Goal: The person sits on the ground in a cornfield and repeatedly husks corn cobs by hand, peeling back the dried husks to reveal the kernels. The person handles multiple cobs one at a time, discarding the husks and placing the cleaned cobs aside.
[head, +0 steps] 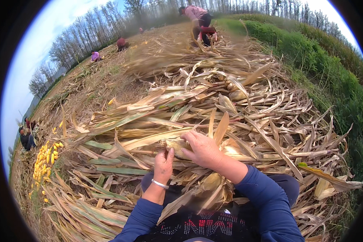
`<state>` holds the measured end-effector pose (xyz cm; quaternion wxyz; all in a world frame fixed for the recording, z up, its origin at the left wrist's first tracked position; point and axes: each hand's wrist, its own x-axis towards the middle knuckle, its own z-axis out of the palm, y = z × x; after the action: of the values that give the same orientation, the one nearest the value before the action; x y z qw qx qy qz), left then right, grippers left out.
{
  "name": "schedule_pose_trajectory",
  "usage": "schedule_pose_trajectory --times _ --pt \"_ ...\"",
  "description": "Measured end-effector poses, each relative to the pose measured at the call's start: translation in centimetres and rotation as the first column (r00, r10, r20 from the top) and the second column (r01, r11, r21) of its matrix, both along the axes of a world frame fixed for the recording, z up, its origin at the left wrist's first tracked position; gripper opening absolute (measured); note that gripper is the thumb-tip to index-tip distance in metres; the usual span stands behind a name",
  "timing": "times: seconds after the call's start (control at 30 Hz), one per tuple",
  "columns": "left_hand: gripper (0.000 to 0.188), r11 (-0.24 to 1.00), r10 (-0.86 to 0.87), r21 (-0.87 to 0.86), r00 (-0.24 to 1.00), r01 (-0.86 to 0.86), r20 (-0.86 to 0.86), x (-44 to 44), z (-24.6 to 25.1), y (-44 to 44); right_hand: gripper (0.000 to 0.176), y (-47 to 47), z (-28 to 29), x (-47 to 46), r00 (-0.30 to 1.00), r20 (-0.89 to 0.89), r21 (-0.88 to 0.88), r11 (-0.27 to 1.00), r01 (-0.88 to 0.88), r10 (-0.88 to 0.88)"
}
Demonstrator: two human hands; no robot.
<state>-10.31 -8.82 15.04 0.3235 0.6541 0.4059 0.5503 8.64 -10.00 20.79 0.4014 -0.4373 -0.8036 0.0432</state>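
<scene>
An ear of corn in its pale dry husk (177,145) lies crosswise between my hands, over a heap of dry corn stalks (133,133). My left hand (163,165), with a silver bangle on the wrist, pinches the ear's left end between thumb and fingers. From the right, my right hand (204,149) grips the husk, its fingers over the top and its thumb at the near side. Another husked ear (211,181) rests among leaves just in front of my body. Whether kernels show under the husk in my hands cannot be seen.
Bare yellow corn cobs (44,163) lie piled at the left. More husked ears (227,103) stick out of the stalks ahead. A person in a pink top (196,13) bends over beyond the heap; others sit farther off at the left. Green weeds (323,63) border the right side.
</scene>
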Motion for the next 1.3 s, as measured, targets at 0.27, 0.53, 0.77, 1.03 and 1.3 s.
schedule_pose_trajectory --times 0.27,0.53,0.77,1.03,1.3 --pt "0.027 0.972 -0.113 -0.115 0.831 0.207 0.544 -0.1 -1.3 -0.6 0.03 0.6 2.1 -1.3 0.955 0.29 -0.073 0.997 -0.038 0.057" --pt "0.025 0.982 -0.122 -0.063 0.85 0.179 0.513 -0.3 -1.2 -0.5 0.027 2.0 3.8 -1.7 0.914 0.369 -0.103 0.985 -0.137 0.166" --pt "0.021 0.968 -0.14 -0.083 0.785 0.237 0.604 -0.6 -1.4 -0.7 0.027 2.1 5.2 -1.6 0.866 0.438 -0.186 0.967 -0.177 0.242" --pt "0.022 0.974 -0.138 -0.07 0.808 0.215 0.573 -0.1 -1.2 -0.9 0.023 2.4 5.3 -1.9 0.844 0.469 -0.187 0.963 -0.192 0.259" --pt "0.015 0.969 -0.122 -0.119 0.838 0.217 0.532 -0.3 -0.8 -0.8 0.018 2.8 3.9 -2.6 0.865 0.438 -0.131 0.97 -0.206 0.244"
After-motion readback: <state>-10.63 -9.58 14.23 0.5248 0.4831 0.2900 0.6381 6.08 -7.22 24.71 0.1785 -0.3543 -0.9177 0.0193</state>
